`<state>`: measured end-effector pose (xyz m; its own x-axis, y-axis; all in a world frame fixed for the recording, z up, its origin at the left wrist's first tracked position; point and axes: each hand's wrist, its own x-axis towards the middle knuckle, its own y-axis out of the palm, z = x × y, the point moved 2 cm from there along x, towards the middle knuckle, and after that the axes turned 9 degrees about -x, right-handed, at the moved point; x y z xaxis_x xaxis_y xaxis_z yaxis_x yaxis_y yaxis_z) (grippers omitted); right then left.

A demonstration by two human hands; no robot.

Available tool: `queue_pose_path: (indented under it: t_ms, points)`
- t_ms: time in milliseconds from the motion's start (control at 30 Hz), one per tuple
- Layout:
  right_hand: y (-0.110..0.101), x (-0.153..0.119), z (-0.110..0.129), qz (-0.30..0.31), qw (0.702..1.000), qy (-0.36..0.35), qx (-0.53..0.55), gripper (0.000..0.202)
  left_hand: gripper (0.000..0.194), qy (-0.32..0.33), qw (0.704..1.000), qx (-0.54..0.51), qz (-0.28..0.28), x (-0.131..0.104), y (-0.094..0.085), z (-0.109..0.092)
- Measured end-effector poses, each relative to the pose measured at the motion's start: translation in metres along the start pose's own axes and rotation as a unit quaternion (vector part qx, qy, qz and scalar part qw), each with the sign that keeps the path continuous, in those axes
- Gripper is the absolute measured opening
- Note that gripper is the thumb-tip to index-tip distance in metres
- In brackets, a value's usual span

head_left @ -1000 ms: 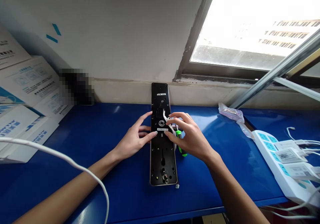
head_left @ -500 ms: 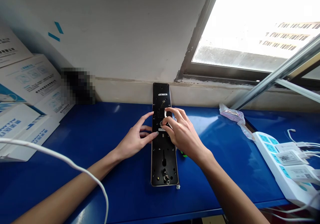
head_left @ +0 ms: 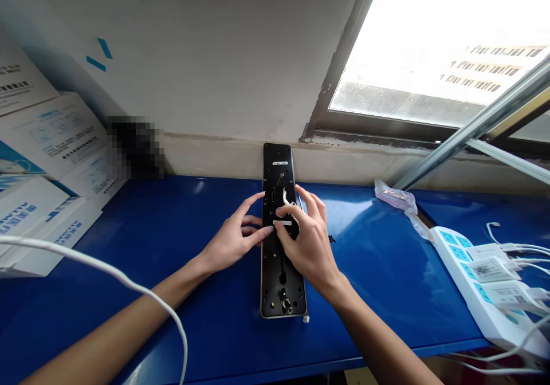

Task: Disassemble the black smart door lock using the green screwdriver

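A long black door lock panel [head_left: 272,270] lies on the blue table, its back face up, with screw holes, a slot and a metal spindle [head_left: 286,303] at the near end. My left hand [head_left: 227,239] grips its left edge, thumb on the face and fingers along the side. My right hand [head_left: 308,233] is bent over the middle: thumb by a white label [head_left: 282,223], index finger curled at a round opening, other fingers at the right edge. A short white cable [head_left: 285,195] comes out beside the index finger. Part of the panel is hidden under this hand.
White printed boxes [head_left: 47,224] are stacked at the left. A white cable [head_left: 129,282] loops across the left foreground. On the right are a power strip [head_left: 476,293] with chargers, a plastic-wrapped packet [head_left: 395,196] and a metal frame bar [head_left: 455,138]. Small dark bits [head_left: 332,239] lie right of the panel.
My right hand has shifted slightly left and towards me, its fingers moving from the opening to the panel's right edge, baring the white cable. My left hand stays put.
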<state>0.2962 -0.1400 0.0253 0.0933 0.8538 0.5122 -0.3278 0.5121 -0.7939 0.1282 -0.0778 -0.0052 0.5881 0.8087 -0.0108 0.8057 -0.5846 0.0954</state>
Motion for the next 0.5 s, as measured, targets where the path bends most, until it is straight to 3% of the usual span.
queue_pose_path:
  t_ms: [367, 500]
  points:
    - [-0.0050, 0.0050, -0.0078, -0.002, 0.997, -0.061, -0.037, 0.012, 0.078, -0.006, 1.000, -0.002, 0.002, 0.0003, 0.0008, -0.0020]
    - [-0.0018, 0.0036, -0.0020, 0.000, 0.999, -0.043, -0.025, 0.014, 0.077, -0.004, 1.000, 0.002, -0.002, 0.0000, 0.0004, -0.0011]
